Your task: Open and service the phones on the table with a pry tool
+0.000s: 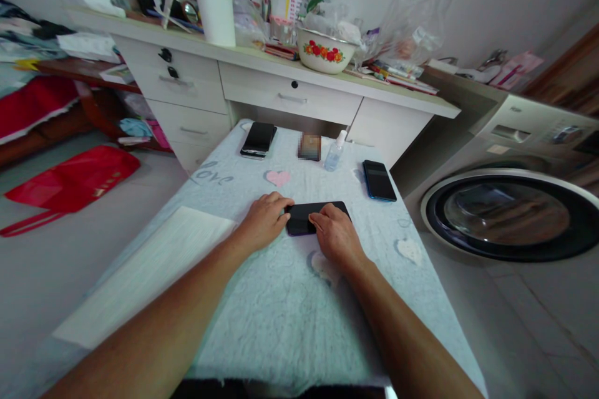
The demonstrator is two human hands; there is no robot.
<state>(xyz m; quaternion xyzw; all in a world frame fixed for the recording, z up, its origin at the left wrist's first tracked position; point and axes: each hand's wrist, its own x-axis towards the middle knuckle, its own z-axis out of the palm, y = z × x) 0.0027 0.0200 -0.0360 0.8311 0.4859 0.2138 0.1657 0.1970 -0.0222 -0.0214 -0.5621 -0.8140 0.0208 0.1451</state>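
Observation:
A dark phone [303, 224] lies flat and crosswise on the cloth-covered table [262, 324]. My left hand [266, 218] grips the phone's left end between thumb and fingers. On the right part of its screen rests my right hand [336, 234], its fingers pinched together; whatever is between them, if anything, is hidden. Farther back lie a black phone or stack of phones [259, 139], a small blurred brown item [309, 146], a clear spray bottle [335, 151] standing upright, and a blue-edged phone [379, 180] at the right.
A long whitish sheet [150, 274] lies on the table's left side. Behind stands a white desk [290, 95] carrying a paper roll [214, 9] and a flowered bowl [326, 51]. A washing machine [519, 131] is at the right, a red bag [79, 179] on the floor at left.

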